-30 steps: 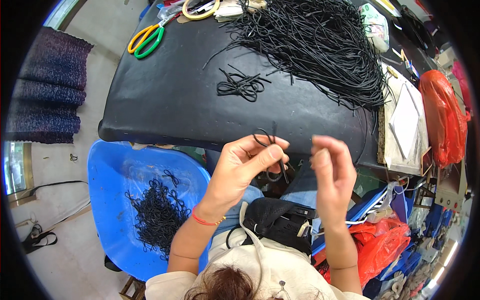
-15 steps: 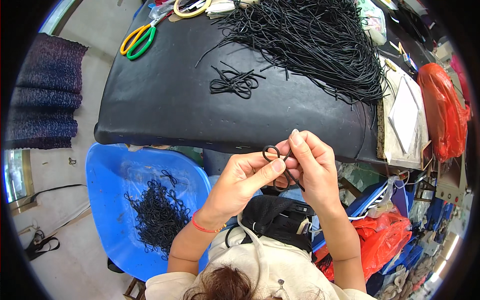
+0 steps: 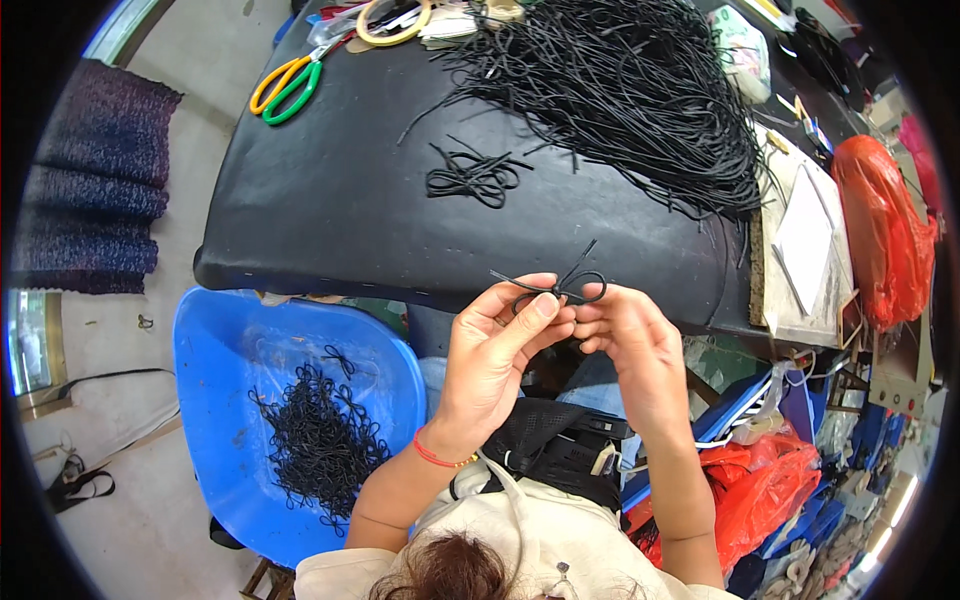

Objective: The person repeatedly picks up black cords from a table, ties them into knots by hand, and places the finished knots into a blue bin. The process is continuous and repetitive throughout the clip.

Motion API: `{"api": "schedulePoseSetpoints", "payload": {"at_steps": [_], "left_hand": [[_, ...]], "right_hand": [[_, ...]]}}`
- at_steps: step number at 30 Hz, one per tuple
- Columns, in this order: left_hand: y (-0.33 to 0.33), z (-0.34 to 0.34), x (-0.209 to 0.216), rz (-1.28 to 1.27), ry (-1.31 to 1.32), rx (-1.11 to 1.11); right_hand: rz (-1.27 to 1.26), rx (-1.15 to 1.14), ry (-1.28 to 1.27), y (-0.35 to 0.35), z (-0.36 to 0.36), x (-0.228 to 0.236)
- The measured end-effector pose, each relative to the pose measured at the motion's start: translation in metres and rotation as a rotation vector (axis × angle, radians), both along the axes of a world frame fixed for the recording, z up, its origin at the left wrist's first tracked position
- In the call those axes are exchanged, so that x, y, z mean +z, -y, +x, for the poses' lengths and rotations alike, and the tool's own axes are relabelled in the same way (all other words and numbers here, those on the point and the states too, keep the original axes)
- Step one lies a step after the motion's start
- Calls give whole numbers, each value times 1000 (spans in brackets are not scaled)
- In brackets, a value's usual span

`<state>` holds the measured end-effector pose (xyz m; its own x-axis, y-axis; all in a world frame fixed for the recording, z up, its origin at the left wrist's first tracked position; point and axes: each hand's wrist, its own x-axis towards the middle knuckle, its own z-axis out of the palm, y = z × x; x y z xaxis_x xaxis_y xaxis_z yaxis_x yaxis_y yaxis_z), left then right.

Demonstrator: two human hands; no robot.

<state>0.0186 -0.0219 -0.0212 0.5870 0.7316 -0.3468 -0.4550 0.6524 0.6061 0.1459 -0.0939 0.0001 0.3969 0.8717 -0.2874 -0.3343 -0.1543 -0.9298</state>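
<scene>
The black padded table (image 3: 330, 200) fills the far half of the view, and a big heap of loose black cords (image 3: 620, 90) lies on its far right. Below its near left edge stands a blue plastic tub (image 3: 240, 340) holding a pile of finished black cord bows (image 3: 315, 440). A few more tied bows (image 3: 475, 178) rest in the middle of the table, and yellow-and-green scissors (image 3: 285, 85) lie at the far left. Just over the near table edge, the left hand (image 3: 490, 360) and the right hand (image 3: 635, 345) meet around a thin black cord bow (image 3: 560, 288). Each grip is pressed together on the knot at its centre, thumb against forefinger, while the loops and loose ends stick out beyond the fingertips. The likeliest trouble is a slip: the cord is thin and smooth-looking, so uneven pinching could let one loop pull through and undo the knot. If dropped, the bow could fall between table and tub.
</scene>
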Motion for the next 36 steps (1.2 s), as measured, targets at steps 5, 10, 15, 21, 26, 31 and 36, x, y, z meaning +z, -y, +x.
{"api": "schedulePoseSetpoints", "payload": {"at_steps": [5,10,15,21,26,31,36], "left_hand": [[-1,-6,5,109,-76,-42],[-4,-7,8,370,-265,-103],[-13,-15,12,351,-337,-241],[-18,-17,8,427,-359,-296],[-26,-26,15,199,-203,-343],[-24,-25,14,285,-243,-332],[-23,-25,11,321,-266,-312]], "right_hand": [[-38,31,95,-2,9,2],[-53,4,2,-10,6,5],[-21,115,273,-10,4,4],[-7,128,502,-3,6,-7],[-76,140,142,-1,11,-2],[-70,112,-28,0,12,-6],[-79,97,-41,-2,9,-6]]}}
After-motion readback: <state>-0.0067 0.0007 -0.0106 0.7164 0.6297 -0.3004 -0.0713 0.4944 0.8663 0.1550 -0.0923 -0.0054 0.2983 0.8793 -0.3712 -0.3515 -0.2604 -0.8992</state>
